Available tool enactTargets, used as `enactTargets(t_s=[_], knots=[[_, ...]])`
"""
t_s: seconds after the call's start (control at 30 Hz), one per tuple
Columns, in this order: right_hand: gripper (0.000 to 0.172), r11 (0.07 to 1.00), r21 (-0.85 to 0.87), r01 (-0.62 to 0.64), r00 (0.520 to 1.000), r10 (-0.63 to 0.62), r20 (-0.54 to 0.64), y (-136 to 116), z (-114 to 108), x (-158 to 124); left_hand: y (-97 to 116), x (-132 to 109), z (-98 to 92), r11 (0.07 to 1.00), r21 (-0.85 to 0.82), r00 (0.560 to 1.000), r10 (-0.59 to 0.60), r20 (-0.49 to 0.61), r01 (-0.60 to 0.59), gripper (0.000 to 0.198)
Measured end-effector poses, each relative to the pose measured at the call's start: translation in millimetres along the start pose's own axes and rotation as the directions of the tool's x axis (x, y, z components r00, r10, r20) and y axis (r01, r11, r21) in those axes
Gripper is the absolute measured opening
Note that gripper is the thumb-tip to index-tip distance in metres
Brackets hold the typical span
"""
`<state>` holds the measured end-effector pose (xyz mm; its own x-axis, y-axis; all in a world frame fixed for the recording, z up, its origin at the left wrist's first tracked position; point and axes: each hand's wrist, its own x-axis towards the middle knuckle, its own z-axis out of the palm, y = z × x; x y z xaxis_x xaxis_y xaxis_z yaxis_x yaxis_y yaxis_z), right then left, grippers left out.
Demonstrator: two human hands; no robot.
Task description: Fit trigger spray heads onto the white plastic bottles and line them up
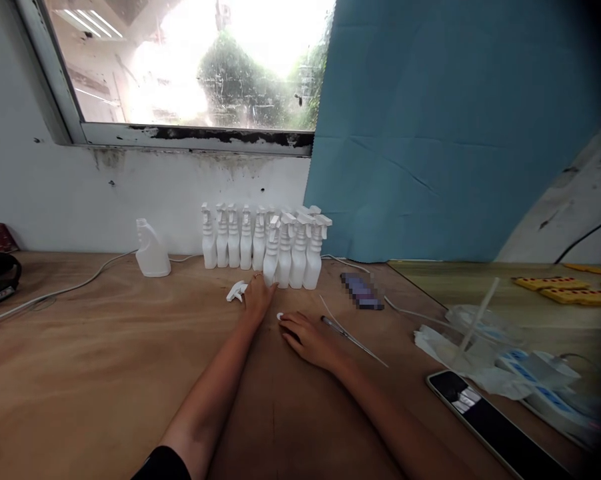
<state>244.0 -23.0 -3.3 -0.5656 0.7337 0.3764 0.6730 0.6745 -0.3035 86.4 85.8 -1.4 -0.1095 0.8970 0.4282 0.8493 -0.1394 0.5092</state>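
White, hooked trigger head (237, 291) beside left fingers (255, 284), their grip unclear; right fingers (291, 319) spread.

Brown wooden table (105, 373) under our fingers (291, 320), yellowish surface (460, 277) adjoining it, farther off to right. Beyond our fingers we face white wall (150, 180), stained and pocked below window (170, 80). Window sits high, ahead and leftward of fingers: dirty glass, glaring daylight, greenery (230, 73) visible; strip lights (90, 23) show at upper left. Frame (190, 137) scuffed, black patches. Blue sheet (410, 120) spans wall ahead and rightward of fingers, faintly creased.
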Motion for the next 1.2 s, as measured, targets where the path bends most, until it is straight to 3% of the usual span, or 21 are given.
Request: enactTargets(t_s=[0.23,0.37,0.5,0.6,0.7,0.87,1.0,1.1,1.2], knots=[[0.03,0.996,0.092,-0.014,1.0,0.015,-0.007,-2,2,0,-9,4,11.2,0.991,-0.025,0.992,0.128,0.008,-0.128,0.031],[0.029,0.993,0.118,-0.007,1.0,0.009,-0.017,-2,1,0,-23,-3,-7.6,0.972,-0.028,0.972,0.235,-0.008,-0.235,0.026],[0.026,0.99,0.144,0.013,0.999,-0.005,-0.053,-1,5,2,-55,-8,-33.7,0.946,-0.011,0.946,0.325,0.005,-0.325,0.029],[0.029,0.991,0.131,-0.002,0.997,0.012,-0.082,0,10,4,-82,-9,-45.2,0.937,-0.039,0.935,0.348,0.066,-0.346,0.041],[0.029,0.994,0.093,-0.057,0.99,0.068,-0.122,1,15,6,-98,-13,-49.7,0.925,-0.102,0.916,0.378,0.136,-0.367,0.037],[0.012,0.97,0.196,-0.143,0.976,0.171,-0.136,3,16,7,-89,-44,-61.8,0.864,-0.3,0.857,0.473,0.207,-0.404,0.034],[0.01,0.916,0.358,-0.18,0.922,0.284,-0.262,-2,11,9,-69,-72,-77.6,0.842,-0.428,0.841,0.467,0.272,-0.329,0.035],[0.01,0.915,0.395,-0.081,0.885,0.248,-0.393,-15,8,13,-57,-81,-84.8,0.813,-0.498,0.785,0.508,0.354,-0.302,0.033],[0.014,0.922,0.385,0.044,0.919,0.114,-0.378,-30,7,15,-52,-81,-86.5,0.775,-0.548,0.741,0.561,0.369,-0.315,0.03]])
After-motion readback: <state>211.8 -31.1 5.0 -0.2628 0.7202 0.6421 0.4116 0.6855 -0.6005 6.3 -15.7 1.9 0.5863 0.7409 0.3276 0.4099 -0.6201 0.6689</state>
